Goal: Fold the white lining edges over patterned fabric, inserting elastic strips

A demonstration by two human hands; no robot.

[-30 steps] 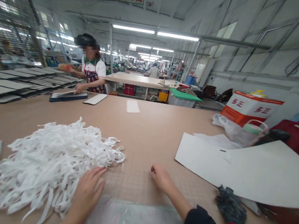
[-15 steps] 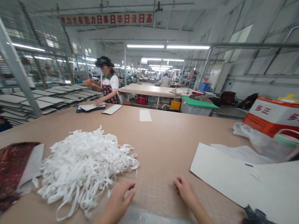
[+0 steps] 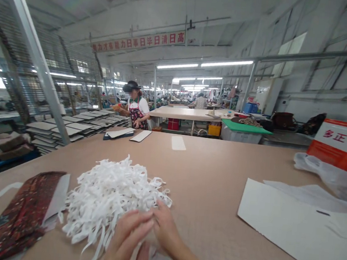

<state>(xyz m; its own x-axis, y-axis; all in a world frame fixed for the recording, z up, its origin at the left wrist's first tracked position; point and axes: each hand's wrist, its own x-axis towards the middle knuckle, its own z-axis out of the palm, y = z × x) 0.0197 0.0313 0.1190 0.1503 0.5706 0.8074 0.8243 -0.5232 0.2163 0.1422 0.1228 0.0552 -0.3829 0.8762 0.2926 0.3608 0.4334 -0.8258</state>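
At the near edge, both hands have come together: left hand and right hand pinch into the tangled white strip heap, fingers grasping its right fringe.

Red banner reading 日事日毕日清日高, red-white box marked 多正

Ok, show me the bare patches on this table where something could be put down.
The widest bare stretch of table runs between the pile of white strips and the big white sheet, back to the small white card. It is crowded in front, where both hands meet at the pile, and left by the patterned fabric.
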